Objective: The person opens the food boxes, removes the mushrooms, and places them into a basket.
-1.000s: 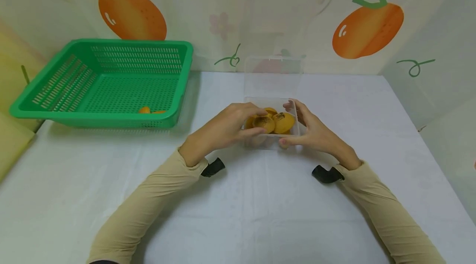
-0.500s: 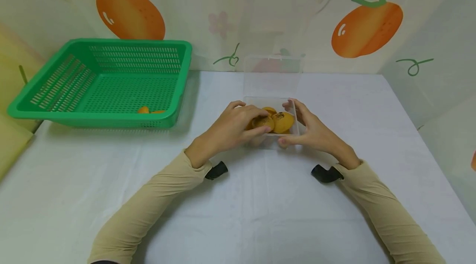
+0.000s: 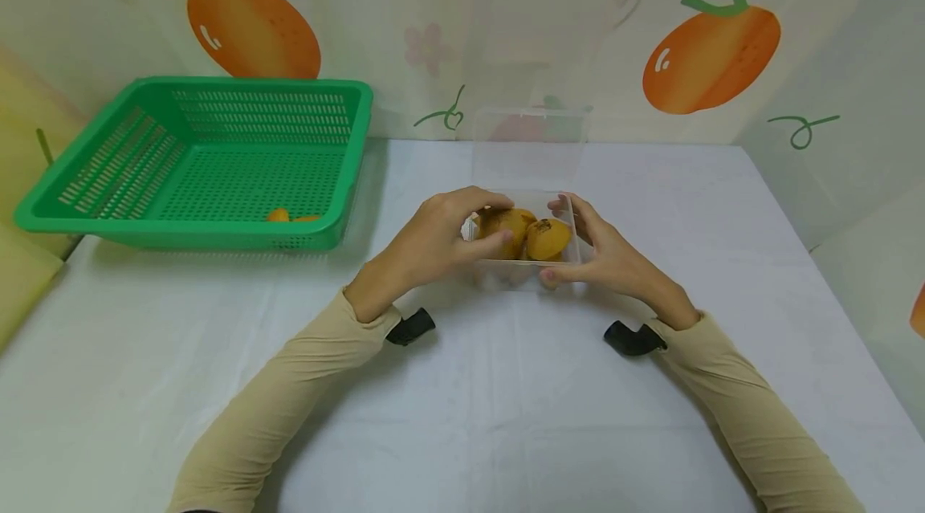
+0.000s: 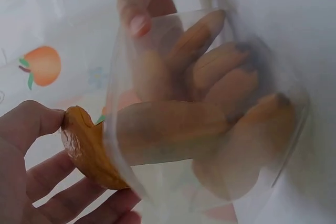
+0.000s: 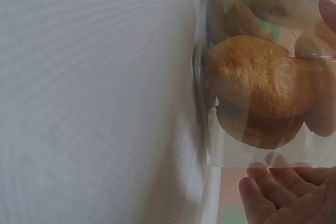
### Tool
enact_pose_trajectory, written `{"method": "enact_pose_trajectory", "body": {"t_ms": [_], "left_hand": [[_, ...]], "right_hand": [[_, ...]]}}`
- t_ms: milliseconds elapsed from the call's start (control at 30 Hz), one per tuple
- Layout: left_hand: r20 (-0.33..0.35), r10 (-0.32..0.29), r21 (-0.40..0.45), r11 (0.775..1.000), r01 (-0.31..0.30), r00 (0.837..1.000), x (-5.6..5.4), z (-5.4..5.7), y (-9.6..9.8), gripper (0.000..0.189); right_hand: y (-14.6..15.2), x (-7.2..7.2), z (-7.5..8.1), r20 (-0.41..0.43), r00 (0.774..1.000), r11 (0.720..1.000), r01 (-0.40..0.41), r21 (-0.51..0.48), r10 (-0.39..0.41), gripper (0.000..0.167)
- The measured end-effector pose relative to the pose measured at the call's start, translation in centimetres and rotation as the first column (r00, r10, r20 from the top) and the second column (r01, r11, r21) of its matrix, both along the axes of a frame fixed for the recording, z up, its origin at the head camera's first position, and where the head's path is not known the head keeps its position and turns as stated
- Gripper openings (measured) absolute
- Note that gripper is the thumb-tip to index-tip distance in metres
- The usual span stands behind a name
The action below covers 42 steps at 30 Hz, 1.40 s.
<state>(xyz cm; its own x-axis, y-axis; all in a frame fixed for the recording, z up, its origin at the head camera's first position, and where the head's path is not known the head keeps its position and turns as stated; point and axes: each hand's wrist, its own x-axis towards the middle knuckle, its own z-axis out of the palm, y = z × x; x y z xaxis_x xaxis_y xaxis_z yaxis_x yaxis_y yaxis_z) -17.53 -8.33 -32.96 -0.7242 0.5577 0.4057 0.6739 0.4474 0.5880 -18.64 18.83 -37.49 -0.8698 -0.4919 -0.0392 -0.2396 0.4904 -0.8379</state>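
A clear plastic box (image 3: 523, 275) stands on the white cloth, its transparent lid (image 3: 527, 160) raised at the back. Several rounded, golden-brown, bun-like pieces (image 3: 549, 241) fill much of it. My left hand (image 3: 433, 238) pinches one such piece (image 4: 86, 148) between thumb and fingers at the box's open top, on the left side. My right hand (image 3: 614, 262) holds the box's right end, thumb at the front and fingers toward the back. More pieces (image 5: 252, 77) press close to the clear wall in the right wrist view.
At the back left stands a green plastic basket (image 3: 195, 232) with slotted walls. Small orange-yellow pieces (image 3: 279, 215) show low inside its near right corner. Behind the table hangs a fruit-patterned sheet (image 3: 711, 55).
My left hand dipped into the box half a second ago and has drawn back left and slightly up, with a piece in its fingers. The right hand and box have hardly moved.
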Motion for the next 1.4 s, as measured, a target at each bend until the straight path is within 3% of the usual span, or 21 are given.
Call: {"method": "enact_pose_trajectory", "body": {"t_ms": [233,633,967,1200,1400], "left_hand": [[-0.005,0.026,0.031,0.999,-0.026,1.000,-0.3,0.7,-1.1,0.030],[0.138,0.055,-0.086,0.995,-0.043,0.989,-0.8,0.8,-2.0,0.035],[0.113,0.118,-0.132,0.986,-0.103,0.987,-1.1,0.3,-2.0,0.040],[0.080,0.111,-0.113,0.988,-0.102,0.991,-1.3,0.3,-2.1,0.035],[0.069,0.096,-0.166,0.983,-0.083,0.993,-1.3,0.4,-2.3,0.029]], "right_hand": [[0.0,0.0,0.1,-0.006,1.000,1.000,-0.011,0.011,0.011,0.108],[0.0,-0.1,0.0,-0.008,1.000,1.000,-0.010,0.014,0.010,0.108],[-0.1,0.0,0.1,-0.001,1.000,1.000,-0.011,0.021,0.011,0.110],[-0.1,0.0,0.0,-0.011,1.000,1.000,-0.008,0.013,0.008,0.107],[-0.1,-0.1,-0.1,-0.017,1.000,1.000,-0.009,-0.003,0.009,0.105]]}}
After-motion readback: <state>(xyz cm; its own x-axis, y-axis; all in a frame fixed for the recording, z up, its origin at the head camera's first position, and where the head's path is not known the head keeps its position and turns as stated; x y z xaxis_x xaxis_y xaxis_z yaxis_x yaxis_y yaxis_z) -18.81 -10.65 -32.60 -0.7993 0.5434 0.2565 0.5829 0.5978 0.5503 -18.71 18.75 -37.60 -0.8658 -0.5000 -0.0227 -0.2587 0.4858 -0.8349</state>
